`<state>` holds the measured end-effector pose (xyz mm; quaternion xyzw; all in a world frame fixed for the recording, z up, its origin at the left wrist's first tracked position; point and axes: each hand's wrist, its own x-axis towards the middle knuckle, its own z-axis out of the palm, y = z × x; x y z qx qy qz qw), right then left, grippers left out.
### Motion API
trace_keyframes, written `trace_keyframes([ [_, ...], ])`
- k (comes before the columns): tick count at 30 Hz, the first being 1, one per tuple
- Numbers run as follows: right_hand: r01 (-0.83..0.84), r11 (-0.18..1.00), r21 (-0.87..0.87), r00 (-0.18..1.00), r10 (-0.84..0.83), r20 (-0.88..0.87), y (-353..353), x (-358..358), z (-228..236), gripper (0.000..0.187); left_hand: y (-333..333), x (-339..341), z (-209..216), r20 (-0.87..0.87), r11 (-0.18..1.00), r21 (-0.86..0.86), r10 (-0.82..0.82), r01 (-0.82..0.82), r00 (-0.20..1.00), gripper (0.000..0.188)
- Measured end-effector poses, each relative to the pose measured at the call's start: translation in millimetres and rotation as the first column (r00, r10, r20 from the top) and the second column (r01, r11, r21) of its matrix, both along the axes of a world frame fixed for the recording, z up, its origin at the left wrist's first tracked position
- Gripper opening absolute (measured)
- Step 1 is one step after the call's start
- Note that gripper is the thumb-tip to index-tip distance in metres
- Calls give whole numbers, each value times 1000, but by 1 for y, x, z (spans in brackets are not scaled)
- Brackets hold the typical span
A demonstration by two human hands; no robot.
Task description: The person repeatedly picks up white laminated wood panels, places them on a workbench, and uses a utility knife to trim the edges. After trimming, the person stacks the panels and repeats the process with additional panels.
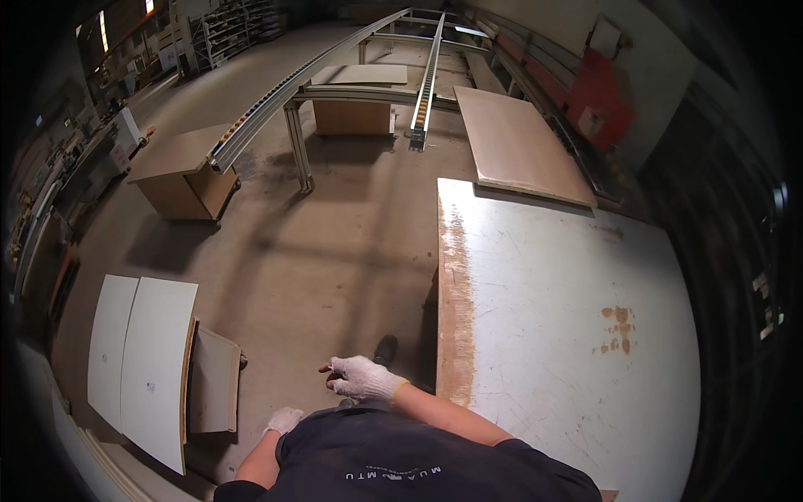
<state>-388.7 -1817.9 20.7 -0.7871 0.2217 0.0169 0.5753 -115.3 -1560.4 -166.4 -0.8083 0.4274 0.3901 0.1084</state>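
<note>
My right hand (361, 379), in a white knit glove with bare fingertips, reaches across in front of my body. Its fingers are loosely bent and apart, with nothing seen between them. Low beside my left hip is my left hand (285, 420), gloved in white too; its fingers are mostly hidden. Neither hand touches a panel. To the right of my right forearm lies a large white board (569, 293), scratched, with brown worn patches and a frayed left edge. On my left, two white panels (155, 368) lie side by side on a wooden stand (215, 381).
A brown board (523, 142) lies beyond the white board. Ahead, a metal roller conveyor (314, 71) runs into the distance on legs. Wooden carts (180, 180) stand beside and under it. Shelving (230, 38) is at the far left; my shoe (386, 349) shows on the concrete floor.
</note>
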Motion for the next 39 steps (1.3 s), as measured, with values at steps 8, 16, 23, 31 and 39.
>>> trace_keyframes([
  [8, -6, 1000, 7, 999, 5, 38, -2, 3, -11, 44, 1, -1, 0, -5, 999, -46, 18, -18, 1000, 53],
  [16, -10, 1000, -12, 1000, 11, 28, -1, 4, -9, 44, 3, -2, 2, -10, 999, -36, 28, -28, 1000, 54],
  [23, -120, 993, 19, 993, 120, -10, 4, 1, 5, 47, 19, -24, 19, 7, 986, 44, 160, -160, 987, 54],
  [31, 47, 991, 124, 997, -53, 50, 55, 3, -16, 46, 39, -18, 5, -48, 963, -130, 233, -238, 971, 51],
  [39, 89, 992, 94, 993, -96, 67, 57, 4, -28, 44, 45, -22, 4, -46, 963, -113, 240, -244, 970, 49],
])
